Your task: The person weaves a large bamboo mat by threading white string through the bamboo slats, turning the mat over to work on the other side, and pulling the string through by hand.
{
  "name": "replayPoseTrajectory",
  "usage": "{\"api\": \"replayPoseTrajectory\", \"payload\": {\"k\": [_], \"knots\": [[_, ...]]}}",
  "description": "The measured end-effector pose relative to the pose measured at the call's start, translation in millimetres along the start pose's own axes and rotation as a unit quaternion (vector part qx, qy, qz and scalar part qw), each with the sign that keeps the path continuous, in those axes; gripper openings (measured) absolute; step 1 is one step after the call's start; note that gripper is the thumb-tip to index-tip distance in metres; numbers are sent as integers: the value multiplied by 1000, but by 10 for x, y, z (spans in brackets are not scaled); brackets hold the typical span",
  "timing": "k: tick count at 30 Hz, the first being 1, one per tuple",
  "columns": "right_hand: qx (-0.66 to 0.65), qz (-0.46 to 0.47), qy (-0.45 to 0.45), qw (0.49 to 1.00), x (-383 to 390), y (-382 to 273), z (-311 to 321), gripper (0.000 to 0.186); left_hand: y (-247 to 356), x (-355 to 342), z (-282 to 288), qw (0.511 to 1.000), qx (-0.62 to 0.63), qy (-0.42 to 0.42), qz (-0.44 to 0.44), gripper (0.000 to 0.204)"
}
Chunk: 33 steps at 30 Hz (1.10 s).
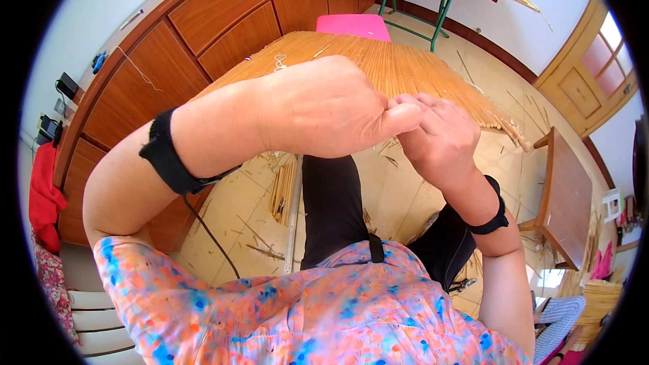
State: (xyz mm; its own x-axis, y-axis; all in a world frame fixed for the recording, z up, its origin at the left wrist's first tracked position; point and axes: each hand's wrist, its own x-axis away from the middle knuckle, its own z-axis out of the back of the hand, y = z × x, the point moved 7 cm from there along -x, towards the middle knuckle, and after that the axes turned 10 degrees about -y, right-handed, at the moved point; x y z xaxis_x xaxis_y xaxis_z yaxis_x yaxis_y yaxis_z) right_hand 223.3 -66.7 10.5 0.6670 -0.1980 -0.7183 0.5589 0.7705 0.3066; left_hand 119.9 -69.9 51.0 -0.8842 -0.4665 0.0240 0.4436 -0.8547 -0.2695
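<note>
My left hand [328,107] is closed, its thumb and fingers pressed together. Against its fingertips, my right hand [443,136] is closed too, so the two hands meet in front of me. Whatever they may pinch between them is hidden or too thin to make out. Both hands are raised over the near edge of a mat of thin reed-like sticks [405,71], laid side by side and fanning out in this view. A small tangle of white string [279,62] lies on the mat, beyond my left forearm.
A pink stool or board [353,26] shows behind the mat. Wooden cabinets [223,0] line the left. A brown wooden bench [566,196] stands at the right. Bundled sticks [281,192] and loose scraps lie on the tiled floor. A green-legged table [443,10] is at the back.
</note>
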Motion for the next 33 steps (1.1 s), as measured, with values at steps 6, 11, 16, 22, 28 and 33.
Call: {"api": "replayPoseTrajectory", "payload": {"k": [6,11,16,22,28,33], "knots": [[30,-18,19,999,-273,269,20,21,-93,156,330,968,-156,156,123,15],[24,23,67,997,-531,465,95,18,-16,276,324,906,-288,309,1,17],[23,26,73,997,-698,570,111,18,-244,137,196,896,-357,255,-66,13],[21,17,59,998,-694,589,90,18,-171,39,173,889,-370,228,-144,10],[4,-22,55,998,-647,691,18,14,539,106,3,875,-290,228,-313,16],[-13,-2,78,997,-698,583,41,13,264,174,186,961,-45,263,-79,14]]}}
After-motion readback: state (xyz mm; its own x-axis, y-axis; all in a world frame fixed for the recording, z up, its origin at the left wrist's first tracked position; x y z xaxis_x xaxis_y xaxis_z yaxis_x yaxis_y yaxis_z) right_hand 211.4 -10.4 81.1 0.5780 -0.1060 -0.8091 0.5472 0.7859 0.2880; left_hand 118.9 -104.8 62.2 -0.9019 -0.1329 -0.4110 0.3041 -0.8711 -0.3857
